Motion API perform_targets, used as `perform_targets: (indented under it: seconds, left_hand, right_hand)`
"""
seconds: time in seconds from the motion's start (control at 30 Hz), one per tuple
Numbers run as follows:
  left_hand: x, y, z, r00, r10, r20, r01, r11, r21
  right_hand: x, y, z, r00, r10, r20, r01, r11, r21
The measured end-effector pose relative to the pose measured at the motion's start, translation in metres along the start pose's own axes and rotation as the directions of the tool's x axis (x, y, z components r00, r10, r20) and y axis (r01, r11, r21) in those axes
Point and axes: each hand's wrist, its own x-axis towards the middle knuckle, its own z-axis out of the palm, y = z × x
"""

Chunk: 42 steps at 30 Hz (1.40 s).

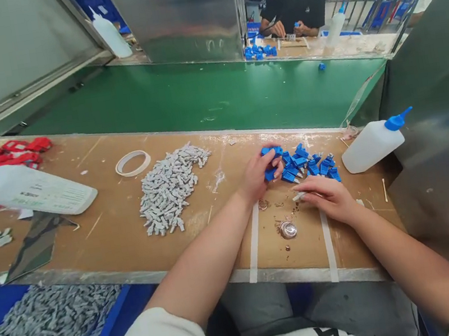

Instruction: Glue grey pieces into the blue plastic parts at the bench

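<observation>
My left hand (256,177) is closed around a blue plastic part (270,173) at the left end of a pile of blue plastic parts (300,160). Just in front of that pile, my right hand (328,197) pinches a small whitish piece (298,196) between thumb and fingers; its exact kind is too small to make out. Below the hands, a round blob of clear, shiny liquid (288,229) sits on the brown bench top between two strips of white tape (254,243). To the left lies a heap of small grey plastic pieces (172,187).
A white squeeze bottle (372,145) leans at the right, another bottle (36,189) at the left near red parts (13,153). A tape roll (133,163) lies behind the grey heap. Beyond runs a green belt (195,93); a co-worker (292,4) sits across it. A blue bin (106,334) stands below left.
</observation>
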Motion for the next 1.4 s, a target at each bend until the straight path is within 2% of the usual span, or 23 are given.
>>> perform_targets:
  seconds: [0.1, 0.17, 0.27, 0.37, 0.57, 0.73, 0.93, 1.17, 1.23, 1.3, 1.37, 1.4]
  left_hand:
    - [0.001, -0.006, 0.000, 1.000, 0.009, 0.020, -0.010, 0.996, 0.084]
    - [0.001, -0.010, 0.000, 0.999, 0.015, 0.038, -0.020, 0.991, 0.130]
    - [0.002, -0.014, -0.002, 0.996, 0.040, 0.074, -0.052, 0.984, 0.170]
    - [0.003, -0.016, -0.004, 0.990, 0.080, 0.114, -0.103, 0.973, 0.205]
    - [0.005, -0.016, -0.006, 0.980, 0.123, 0.155, -0.165, 0.942, 0.293]
    - [0.006, -0.015, -0.006, 0.977, 0.133, 0.169, -0.183, 0.927, 0.326]
    - [0.006, -0.015, -0.005, 0.979, 0.127, 0.162, -0.174, 0.930, 0.324]
    - [0.007, -0.016, -0.007, 0.982, 0.100, 0.158, -0.149, 0.929, 0.339]
    - [0.005, -0.015, -0.007, 0.985, 0.080, 0.155, -0.130, 0.930, 0.345]
    - [0.002, -0.013, -0.004, 0.986, 0.056, 0.155, -0.107, 0.933, 0.343]
    - [-0.002, -0.010, -0.001, 0.987, 0.027, 0.158, -0.082, 0.933, 0.350]
    - [-0.004, -0.008, 0.001, 0.987, 0.008, 0.157, -0.065, 0.931, 0.359]
  right_hand:
    - [-0.001, -0.007, -0.006, 0.997, -0.027, 0.066, 0.029, 0.999, -0.025]
    - [-0.001, -0.015, -0.009, 0.983, -0.062, 0.171, 0.068, 0.997, -0.025]
    - [0.000, -0.027, -0.011, 0.933, -0.113, 0.342, 0.131, 0.991, -0.029]
    - [-0.002, -0.034, -0.009, 0.895, -0.106, 0.433, 0.147, 0.987, -0.062]
    - [-0.006, -0.034, -0.004, 0.863, -0.098, 0.495, 0.166, 0.982, -0.094]
    - [-0.003, -0.040, 0.001, 0.844, -0.123, 0.522, 0.173, 0.984, -0.048]
    - [-0.002, -0.041, 0.009, 0.884, -0.152, 0.442, 0.190, 0.981, -0.042]
    - [0.000, -0.042, 0.005, 0.859, -0.146, 0.491, 0.174, 0.985, -0.010]
    - [-0.001, -0.040, 0.000, 0.879, -0.134, 0.459, 0.141, 0.990, 0.020]
    - [-0.002, -0.036, -0.005, 0.940, -0.123, 0.318, 0.113, 0.992, 0.048]
    - [-0.003, -0.031, -0.008, 0.996, -0.067, 0.064, 0.064, 0.996, 0.057]
    - [-0.003, -0.028, -0.009, 0.997, -0.018, -0.079, 0.023, 0.998, 0.062]
